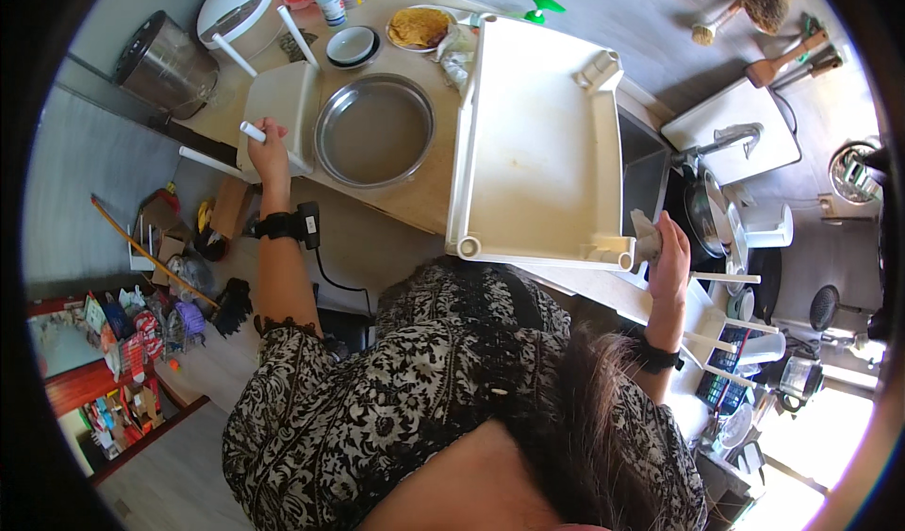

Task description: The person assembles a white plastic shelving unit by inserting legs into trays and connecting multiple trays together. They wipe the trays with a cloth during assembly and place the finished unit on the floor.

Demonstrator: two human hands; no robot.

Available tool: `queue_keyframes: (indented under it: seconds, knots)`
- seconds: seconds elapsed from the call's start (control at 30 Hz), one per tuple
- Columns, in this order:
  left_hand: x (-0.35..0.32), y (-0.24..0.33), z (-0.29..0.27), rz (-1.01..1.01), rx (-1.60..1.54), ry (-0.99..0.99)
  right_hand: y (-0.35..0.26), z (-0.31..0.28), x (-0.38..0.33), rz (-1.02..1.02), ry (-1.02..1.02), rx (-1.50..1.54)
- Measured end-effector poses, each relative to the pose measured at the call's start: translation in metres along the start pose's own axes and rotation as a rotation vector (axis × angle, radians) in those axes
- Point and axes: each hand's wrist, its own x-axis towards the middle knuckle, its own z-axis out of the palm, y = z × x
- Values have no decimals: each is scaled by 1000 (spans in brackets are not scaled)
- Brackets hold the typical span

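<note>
Left hand [269, 154] grips a white tubular leg [253, 132] of a small plastic stand [283, 116]. Right hand [667, 253] clutches a grey rag [647, 239] against the big smooth cream tray [537, 135], its long axis running away across the wooden bench [415, 196].

I'm looking down into a home kitchen. A wooden surface [415, 196] carries a round metal pan [375, 130], a stack of bowls [353, 46], a plate of food [419, 27] and a white rice cooker [238, 3]. To the right I see a sink [646, 168] with a tap [726, 141], and a frying pan [702, 212]. Brushes [754, 8] and a wooden spatula [787, 59] lie nearby.
</note>
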Motion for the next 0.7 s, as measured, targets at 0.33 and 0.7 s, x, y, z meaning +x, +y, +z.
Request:
queue_keyframes:
  seconds: [0.33,0.7]
  knots:
    - [-20,75,-94,122,-401,407,9,-15,-42,-81,377,24]
    - [-19,267,-168,372,-818,-123,-130,163,-221,-424,127,-108]
